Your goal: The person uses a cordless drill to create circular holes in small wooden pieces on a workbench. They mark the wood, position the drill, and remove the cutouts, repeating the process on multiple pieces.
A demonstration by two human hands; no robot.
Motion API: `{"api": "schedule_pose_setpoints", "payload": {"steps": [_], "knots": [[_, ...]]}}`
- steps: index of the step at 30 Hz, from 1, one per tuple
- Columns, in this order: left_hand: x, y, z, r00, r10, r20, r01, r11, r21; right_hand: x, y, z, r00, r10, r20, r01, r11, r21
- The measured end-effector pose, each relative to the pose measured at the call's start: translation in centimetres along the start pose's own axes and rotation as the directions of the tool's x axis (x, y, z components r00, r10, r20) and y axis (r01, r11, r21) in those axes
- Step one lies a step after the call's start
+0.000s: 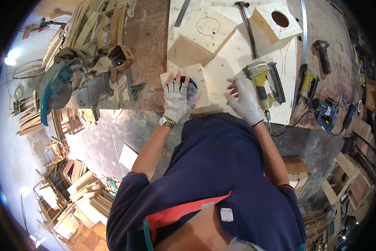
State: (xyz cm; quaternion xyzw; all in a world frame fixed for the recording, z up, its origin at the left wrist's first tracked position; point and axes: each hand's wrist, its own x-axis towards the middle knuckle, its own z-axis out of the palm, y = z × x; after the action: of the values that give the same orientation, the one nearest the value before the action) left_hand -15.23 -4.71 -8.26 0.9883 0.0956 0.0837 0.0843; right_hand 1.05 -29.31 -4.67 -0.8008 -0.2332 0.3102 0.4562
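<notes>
My left hand (176, 101), in a pale fingerless glove, lies with fingers stretched out on a small light wooden box (202, 85). A dark round patch (192, 88) shows beside its fingers; whether it is a hole or a disc I cannot tell. To the right of the box, my right hand (243, 100), gloved likewise, is held with fingers apart and nothing in them. Close by its right side a yellow-and-black nail gun (261, 81) lies on the pale board (227, 69). Farther back are a wooden box with a drawn circle (223, 25) and another with a round hole (294, 28).
A hammer (247, 29) lies between the far boxes. On the right are a second nail gun (308, 83), a red-and-black power tool (322, 54) and a blue corded tool (325, 111). A teal mitre saw (56, 90) stands left. Wood offcuts (87, 196) pile up lower left.
</notes>
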Motion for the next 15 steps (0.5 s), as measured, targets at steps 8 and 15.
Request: {"api": "schedule_pose_setpoints", "payload": {"steps": [8,15], "knots": [[1.4,0.3,-0.6,0.997,-0.038,0.060,0.036,0.999,0.033,3.8,-2.3,4.8,0.990,-0.063,0.129,0.096,0.959,-0.266],[4.1,-1.3,-4.6,0.940,-0.270,0.207,0.340,0.779,-0.527,9.7,-3.9,8.6,0.992,0.125,-0.031,-0.129,0.967,-0.222]]}}
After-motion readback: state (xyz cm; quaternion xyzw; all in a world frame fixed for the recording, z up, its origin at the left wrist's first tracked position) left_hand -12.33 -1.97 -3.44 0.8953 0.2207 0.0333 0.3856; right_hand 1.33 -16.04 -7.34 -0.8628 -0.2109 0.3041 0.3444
